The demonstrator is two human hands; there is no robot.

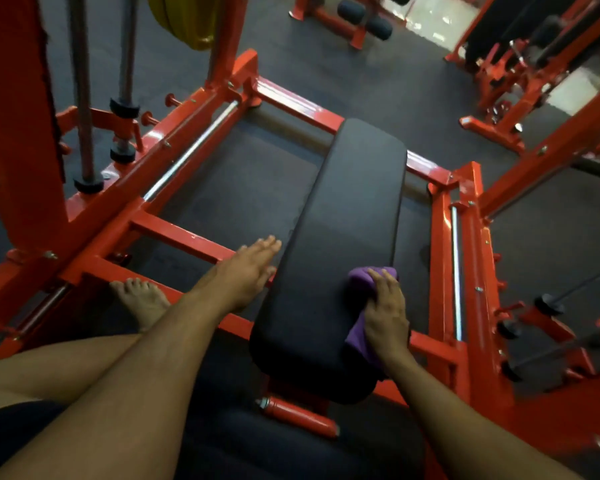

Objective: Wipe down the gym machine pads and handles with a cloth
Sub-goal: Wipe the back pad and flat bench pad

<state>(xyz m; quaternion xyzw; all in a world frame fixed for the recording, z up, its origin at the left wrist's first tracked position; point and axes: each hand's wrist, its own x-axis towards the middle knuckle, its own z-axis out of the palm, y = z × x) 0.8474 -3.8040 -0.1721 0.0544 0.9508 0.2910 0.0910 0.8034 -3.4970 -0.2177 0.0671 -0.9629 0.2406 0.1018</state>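
The purple cloth (pixel 362 306) lies bunched on the right-hand edge of the long black bench pad (pixel 340 237), near the pad's closer end, with part of it hanging over the side. The right hand (pixel 387 315) rests on top of the cloth, fingers curled over the bunched fabric and pressing it to the pad. The left hand (pixel 248 271) is flat, fingers straight and close together, its fingertips at the pad's left edge; whether it actually touches the vinyl cannot be told. The pad is smooth and dark, with no label, brand or writing that can be read on it or on the cloth. It sits inside a red steel machine frame (pixel 187 237) whose crossbars run under it, with a chrome guide rod (pixel 191 150) along the left rail and another (pixel 457 271) along the right. A bare foot (pixel 141 301) stands on the dark rubber floor (pixel 361 57) beside the frame. At the top left hangs a yellow weight plate (pixel 184 19), and farther off stand other red machines (pixel 499 81) with black roller pads (pixel 364 15).
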